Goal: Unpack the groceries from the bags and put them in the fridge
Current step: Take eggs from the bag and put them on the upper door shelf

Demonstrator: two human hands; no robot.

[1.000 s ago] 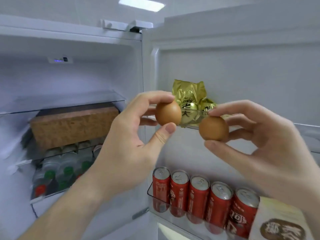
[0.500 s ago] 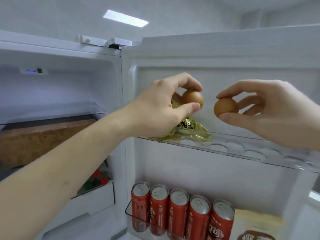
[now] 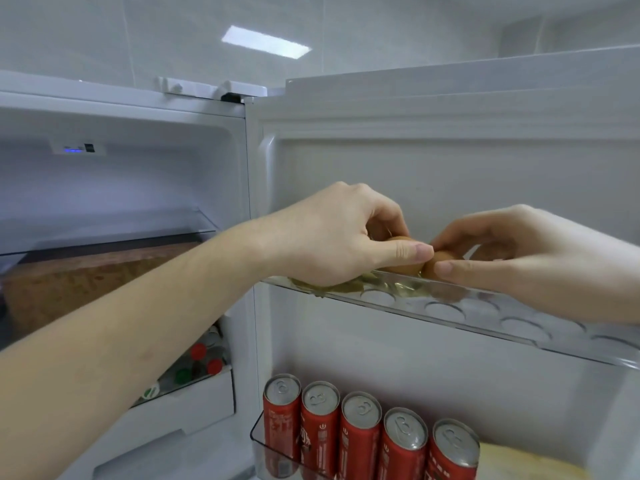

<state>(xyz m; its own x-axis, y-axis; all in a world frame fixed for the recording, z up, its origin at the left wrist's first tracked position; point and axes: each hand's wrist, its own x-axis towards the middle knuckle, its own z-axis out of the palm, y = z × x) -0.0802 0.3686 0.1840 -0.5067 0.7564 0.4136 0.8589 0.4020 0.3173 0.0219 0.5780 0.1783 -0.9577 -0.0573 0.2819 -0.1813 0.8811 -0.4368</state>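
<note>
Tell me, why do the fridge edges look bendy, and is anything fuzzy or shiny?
Head view: the wide lens curves the fridge door; the left hand and right hand look slightly soft, as do both eggs; the ceiling light glows white; the red cans have shiny tops; the clear door shelf glints faintly.

This is a home kitchen, seen from in front of an open fridge (image 3: 156,188). On the right its open door (image 3: 450,174) carries a clear egg shelf (image 3: 450,311) with round hollows, and below that a row of red drink cans (image 3: 360,434). On the left, glass shelves hold a brown box (image 3: 93,285) and capped bottles (image 3: 199,362). Pale wall tiles (image 3: 138,32) and a ceiling light panel (image 3: 266,42) show beyond the fridge top.
</note>
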